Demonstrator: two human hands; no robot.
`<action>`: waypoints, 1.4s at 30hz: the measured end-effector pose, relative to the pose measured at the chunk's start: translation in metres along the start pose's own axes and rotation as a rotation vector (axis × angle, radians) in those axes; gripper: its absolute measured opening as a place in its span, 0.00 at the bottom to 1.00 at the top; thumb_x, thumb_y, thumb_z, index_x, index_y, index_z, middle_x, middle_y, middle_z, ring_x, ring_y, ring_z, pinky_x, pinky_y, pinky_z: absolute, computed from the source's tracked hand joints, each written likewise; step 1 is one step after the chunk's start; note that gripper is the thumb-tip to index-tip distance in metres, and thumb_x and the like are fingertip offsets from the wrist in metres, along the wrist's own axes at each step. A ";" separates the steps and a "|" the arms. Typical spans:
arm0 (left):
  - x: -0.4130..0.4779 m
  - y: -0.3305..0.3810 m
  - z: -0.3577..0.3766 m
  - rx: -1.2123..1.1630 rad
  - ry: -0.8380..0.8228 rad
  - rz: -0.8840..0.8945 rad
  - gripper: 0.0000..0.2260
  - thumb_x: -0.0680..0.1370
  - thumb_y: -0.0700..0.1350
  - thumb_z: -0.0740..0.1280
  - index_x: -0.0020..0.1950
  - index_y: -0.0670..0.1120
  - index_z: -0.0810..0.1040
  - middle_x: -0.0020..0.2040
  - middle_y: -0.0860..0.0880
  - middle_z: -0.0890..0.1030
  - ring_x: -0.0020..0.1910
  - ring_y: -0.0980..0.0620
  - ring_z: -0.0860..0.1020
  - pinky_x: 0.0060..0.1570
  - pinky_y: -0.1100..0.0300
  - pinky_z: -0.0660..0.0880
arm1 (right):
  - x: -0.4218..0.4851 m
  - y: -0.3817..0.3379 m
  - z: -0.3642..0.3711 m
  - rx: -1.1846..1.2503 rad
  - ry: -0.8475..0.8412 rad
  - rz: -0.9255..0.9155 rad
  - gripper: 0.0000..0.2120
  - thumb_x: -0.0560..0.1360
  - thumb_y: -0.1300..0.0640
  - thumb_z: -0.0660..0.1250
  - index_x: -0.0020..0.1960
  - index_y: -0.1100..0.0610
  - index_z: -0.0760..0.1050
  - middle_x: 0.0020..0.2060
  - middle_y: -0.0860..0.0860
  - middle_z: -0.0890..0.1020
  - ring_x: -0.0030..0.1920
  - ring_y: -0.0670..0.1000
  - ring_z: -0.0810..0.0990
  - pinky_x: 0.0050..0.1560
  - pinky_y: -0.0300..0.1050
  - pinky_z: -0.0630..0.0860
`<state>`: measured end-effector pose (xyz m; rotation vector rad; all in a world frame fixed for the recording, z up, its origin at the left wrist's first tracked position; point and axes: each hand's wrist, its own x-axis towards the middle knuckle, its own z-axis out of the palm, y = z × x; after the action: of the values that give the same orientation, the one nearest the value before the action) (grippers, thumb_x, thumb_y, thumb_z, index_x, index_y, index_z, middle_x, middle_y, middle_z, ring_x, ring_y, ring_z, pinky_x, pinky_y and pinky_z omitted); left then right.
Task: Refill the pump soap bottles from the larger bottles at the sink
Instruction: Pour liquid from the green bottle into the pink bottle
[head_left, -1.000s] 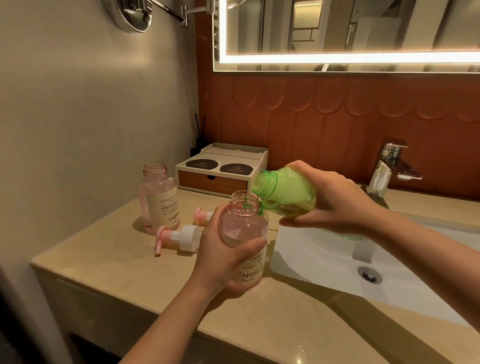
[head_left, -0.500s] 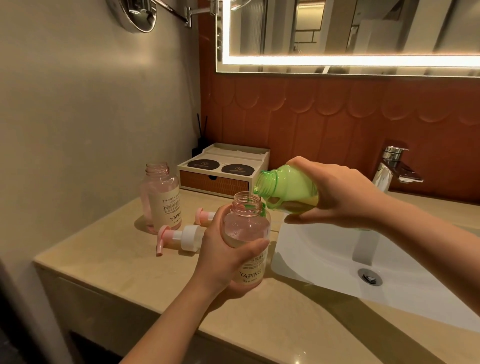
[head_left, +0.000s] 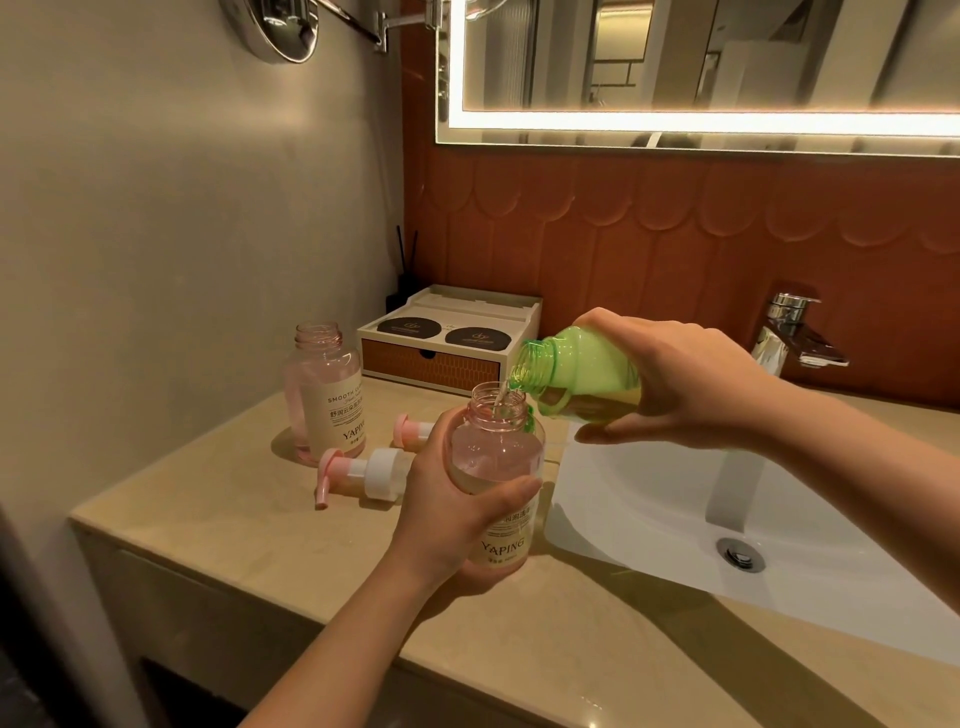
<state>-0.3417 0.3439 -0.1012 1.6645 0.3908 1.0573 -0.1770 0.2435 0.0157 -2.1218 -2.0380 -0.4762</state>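
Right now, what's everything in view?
counter: 1, beige
sink: 1, white, right
faucet: 1, chrome, behind sink
held soap bottle: 1, pink, front centre
green refill bottle: 1, green, tilted, pouring into it
standing soap bottle: 1, pink, uncapped, counter left
pump heads: 2, pink-white, lying on counter
amenity box: 1, white, back wall
reed diffuser: 1, dark, corner
lit mirror: 1, above
round mirror: 1, chrome, wall arm
left hand: grips held soap bottle
right hand: grips green refill bottle

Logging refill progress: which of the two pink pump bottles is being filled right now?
The pink bottle in the left hand: liquid streams into its neck from the tilted green bottle. The other pink bottle stands unheld by the wall.
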 end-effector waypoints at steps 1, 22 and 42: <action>0.000 0.000 0.000 0.003 0.000 0.002 0.24 0.66 0.35 0.74 0.53 0.56 0.70 0.42 0.74 0.76 0.45 0.73 0.76 0.37 0.76 0.73 | 0.000 0.000 0.000 0.001 0.001 0.000 0.37 0.63 0.34 0.69 0.66 0.45 0.61 0.54 0.45 0.77 0.48 0.47 0.76 0.42 0.46 0.78; 0.001 -0.001 0.000 0.037 0.006 0.009 0.24 0.66 0.36 0.75 0.53 0.56 0.70 0.42 0.74 0.76 0.45 0.72 0.76 0.38 0.76 0.73 | 0.004 -0.004 -0.005 -0.025 -0.008 -0.002 0.38 0.64 0.36 0.70 0.69 0.46 0.60 0.57 0.45 0.76 0.48 0.45 0.74 0.40 0.39 0.76; 0.000 0.005 0.002 0.010 0.029 -0.044 0.24 0.66 0.37 0.75 0.53 0.57 0.69 0.49 0.63 0.75 0.48 0.63 0.76 0.40 0.72 0.71 | 0.002 -0.003 -0.007 -0.093 -0.023 0.001 0.39 0.65 0.38 0.71 0.70 0.46 0.57 0.58 0.46 0.75 0.50 0.46 0.74 0.44 0.41 0.77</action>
<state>-0.3417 0.3407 -0.0971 1.6438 0.4504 1.0488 -0.1808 0.2432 0.0230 -2.1907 -2.0653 -0.5598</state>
